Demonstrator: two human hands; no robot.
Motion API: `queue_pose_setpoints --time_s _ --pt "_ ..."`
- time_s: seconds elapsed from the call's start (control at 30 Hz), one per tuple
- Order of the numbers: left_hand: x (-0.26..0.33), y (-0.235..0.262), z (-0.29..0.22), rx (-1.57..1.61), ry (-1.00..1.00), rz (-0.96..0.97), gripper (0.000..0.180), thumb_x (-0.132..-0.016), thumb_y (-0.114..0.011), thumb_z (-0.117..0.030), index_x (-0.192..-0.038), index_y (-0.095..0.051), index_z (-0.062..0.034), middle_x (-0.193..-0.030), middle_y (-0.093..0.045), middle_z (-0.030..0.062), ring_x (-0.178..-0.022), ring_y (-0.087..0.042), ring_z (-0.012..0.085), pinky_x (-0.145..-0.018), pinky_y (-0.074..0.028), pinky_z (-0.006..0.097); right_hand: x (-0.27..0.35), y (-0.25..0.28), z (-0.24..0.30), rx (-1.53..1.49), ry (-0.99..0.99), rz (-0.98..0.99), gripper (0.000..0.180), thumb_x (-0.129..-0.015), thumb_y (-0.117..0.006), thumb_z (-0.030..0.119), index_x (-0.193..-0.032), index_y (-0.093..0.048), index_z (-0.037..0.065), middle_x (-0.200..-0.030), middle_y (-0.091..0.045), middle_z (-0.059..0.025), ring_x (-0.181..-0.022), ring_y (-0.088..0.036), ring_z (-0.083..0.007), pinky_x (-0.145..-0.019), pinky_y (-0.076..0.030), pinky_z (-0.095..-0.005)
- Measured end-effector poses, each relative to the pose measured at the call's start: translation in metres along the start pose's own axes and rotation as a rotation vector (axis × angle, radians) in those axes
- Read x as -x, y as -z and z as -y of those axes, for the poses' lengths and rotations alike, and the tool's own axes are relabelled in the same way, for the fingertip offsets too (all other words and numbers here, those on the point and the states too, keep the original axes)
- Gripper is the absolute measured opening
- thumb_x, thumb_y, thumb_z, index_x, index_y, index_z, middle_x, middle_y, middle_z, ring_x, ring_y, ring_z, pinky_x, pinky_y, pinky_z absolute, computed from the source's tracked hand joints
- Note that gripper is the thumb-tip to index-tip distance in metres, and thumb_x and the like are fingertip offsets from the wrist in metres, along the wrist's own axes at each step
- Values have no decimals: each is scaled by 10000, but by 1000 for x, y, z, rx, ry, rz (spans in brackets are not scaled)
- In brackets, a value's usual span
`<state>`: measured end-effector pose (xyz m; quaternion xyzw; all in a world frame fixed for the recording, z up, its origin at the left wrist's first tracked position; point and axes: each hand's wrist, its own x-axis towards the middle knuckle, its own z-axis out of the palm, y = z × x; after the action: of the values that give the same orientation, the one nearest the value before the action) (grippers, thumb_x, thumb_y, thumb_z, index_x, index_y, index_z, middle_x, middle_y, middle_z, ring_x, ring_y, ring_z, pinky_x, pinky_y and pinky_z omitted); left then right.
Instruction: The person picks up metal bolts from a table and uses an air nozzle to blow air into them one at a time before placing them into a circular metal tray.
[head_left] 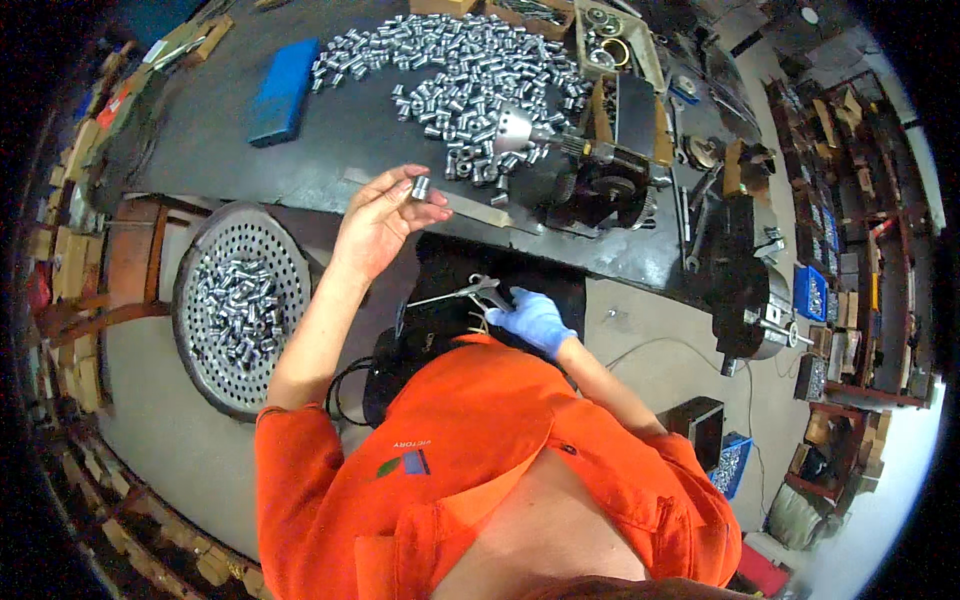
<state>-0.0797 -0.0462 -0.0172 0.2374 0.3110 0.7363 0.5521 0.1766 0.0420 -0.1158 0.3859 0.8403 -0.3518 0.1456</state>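
Between the thumb and fingers of my bare left hand [372,228] is a small shiny metal sleeve [420,187], held upright just above the front edge of the workbench. My right hand [535,322], in a light blue glove, grips an air blow gun [487,288] over my lap. Its thin nozzle points to the left. A large pile of similar metal parts [480,62] covers the back middle of the bench. More of them [240,318] lie heaped on a round perforated metal tray [200,235] to my left, below bench height.
On the dark workbench [345,130] lie a blue flat case [284,92] and a metal ruler-like strip [480,210]. A black machine [610,190] with a metal cone stands right of the pile. Wrenches [700,215] lie farther right. Shelving [885,280] lines the right side.
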Motion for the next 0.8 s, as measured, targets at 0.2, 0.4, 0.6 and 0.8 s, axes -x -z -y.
queue_pose_setpoints --time_s 0.2,0.4,0.6,0.8 --pt "22 1 -3 -67 -33 -42 327 -880 -496 -129 -1172 -463 13 -973 -596 201 -878 -622 277 -850 -471 435 -39 0 0 -599 -21 401 385 -768 -636 428 -869 -649 58 -621 -580 -44 -541 -534 -109 -493 -428 -274" --pt "34 3 -6 -163 -21 -68 364 -864 -528 -139 -1184 -455 18 -989 -595 191 -880 -620 269 -858 -465 432 48 72 -2 -850 129 172 364 -803 -606 368 -911 -629 21 -580 -548 -17 -435 -443 -50 -380 -340 -185" --pt "31 1 15 -367 111 -63 352 -857 -541 -146 -1154 -464 26 -940 -615 179 -848 -629 263 -831 -481 387 87 86 -13 -1165 -102 346 565 -798 -643 309 -1228 -428 13 -724 -620 -62 -423 -423 -30 -370 -313 -168" --pt "39 8 43 -1143 98 -53 269 -770 -627 -9 -1019 -560 70 -901 -640 153 -843 -627 157 -754 -496 267 80 88 13 -814 3 41 494 -752 -682 386 -1057 -570 14 -625 -564 -26 -558 -519 -93 -516 -439 -263"
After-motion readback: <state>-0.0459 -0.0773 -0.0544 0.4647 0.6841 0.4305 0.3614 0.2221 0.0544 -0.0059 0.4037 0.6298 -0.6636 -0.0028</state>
